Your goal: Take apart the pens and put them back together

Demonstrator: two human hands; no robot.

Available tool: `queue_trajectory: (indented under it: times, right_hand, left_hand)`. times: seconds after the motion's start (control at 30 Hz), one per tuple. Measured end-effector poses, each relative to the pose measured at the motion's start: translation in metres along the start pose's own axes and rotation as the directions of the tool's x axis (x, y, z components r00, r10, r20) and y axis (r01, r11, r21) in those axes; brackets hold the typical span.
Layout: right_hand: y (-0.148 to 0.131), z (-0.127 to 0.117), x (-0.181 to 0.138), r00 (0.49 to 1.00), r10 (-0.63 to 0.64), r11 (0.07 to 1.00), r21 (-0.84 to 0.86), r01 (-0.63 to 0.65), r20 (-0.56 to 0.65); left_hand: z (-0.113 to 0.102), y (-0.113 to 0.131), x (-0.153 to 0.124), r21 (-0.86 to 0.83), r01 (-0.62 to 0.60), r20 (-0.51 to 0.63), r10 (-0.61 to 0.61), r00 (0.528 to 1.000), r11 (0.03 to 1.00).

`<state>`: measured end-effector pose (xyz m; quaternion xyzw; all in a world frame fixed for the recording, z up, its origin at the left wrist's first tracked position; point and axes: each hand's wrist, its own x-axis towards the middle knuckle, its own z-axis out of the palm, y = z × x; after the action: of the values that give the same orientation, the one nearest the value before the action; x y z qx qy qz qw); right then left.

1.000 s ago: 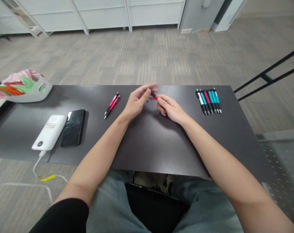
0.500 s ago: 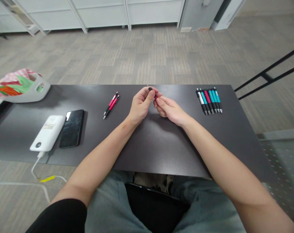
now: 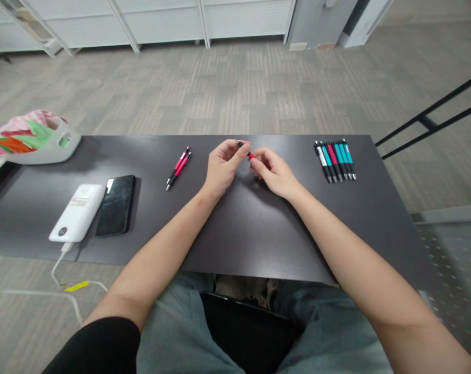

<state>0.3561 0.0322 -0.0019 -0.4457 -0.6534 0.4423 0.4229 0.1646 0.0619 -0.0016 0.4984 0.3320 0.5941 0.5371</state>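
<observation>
Above the far middle of the dark table [image 3: 235,234], a red and black pen [image 3: 251,155] is held between both hands. My left hand [image 3: 223,165] pinches its black part with thumb and fingers. At the red end, my right hand [image 3: 273,171] has its thumb and fingertips closed on the barrel. Fingers hide much of the pen. Two pink and black pens [image 3: 179,167] lie side by side to the left of my left hand. A row of several pens [image 3: 335,161], white, teal and pink with black grips, lies at the right.
A white power bank [image 3: 77,213] with a cable [image 3: 56,270] lies beside a black phone [image 3: 116,205] on the left. A white basket [image 3: 59,148] with colourful cloth stands at the far left. Black metal bars [image 3: 430,122] rise past the right edge.
My right hand has shifted slightly right and its fingers have loosened around the red end, so more of the red barrel shows. My left hand has moved slightly left.
</observation>
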Motion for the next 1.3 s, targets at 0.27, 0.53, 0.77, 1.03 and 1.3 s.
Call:
queue_trajectory:
  times: [0.27,0.53,0.77,1.03,1.3]
  right_hand:
    - [0.001,-0.004,0.002,0.999,-0.002,1.000,0.007,0.001,0.043]
    - [0.007,-0.002,0.003,1.000,-0.028,1.000,0.013,0.028,-0.001]
    - [0.014,-0.004,0.005,0.997,-0.072,0.996,0.049,0.070,0.034]
    - [0.013,-0.008,0.006,0.995,-0.102,0.993,-0.049,0.103,0.010]
    - [0.014,-0.006,0.007,0.986,-0.156,0.986,-0.063,0.153,-0.051]
  left_hand:
    - [-0.001,0.001,0.002,0.070,0.019,-0.012,-0.018,1.000,0.997]
    - [-0.004,-0.003,0.003,0.107,-0.036,0.019,0.034,0.999,0.994]
    - [-0.007,-0.010,0.005,0.132,-0.058,0.023,0.056,0.998,0.989]
    - [-0.006,-0.010,0.004,0.141,-0.055,0.058,0.047,0.997,0.988]
    - [-0.015,-0.015,0.009,0.190,-0.153,0.010,0.154,0.988,0.970]
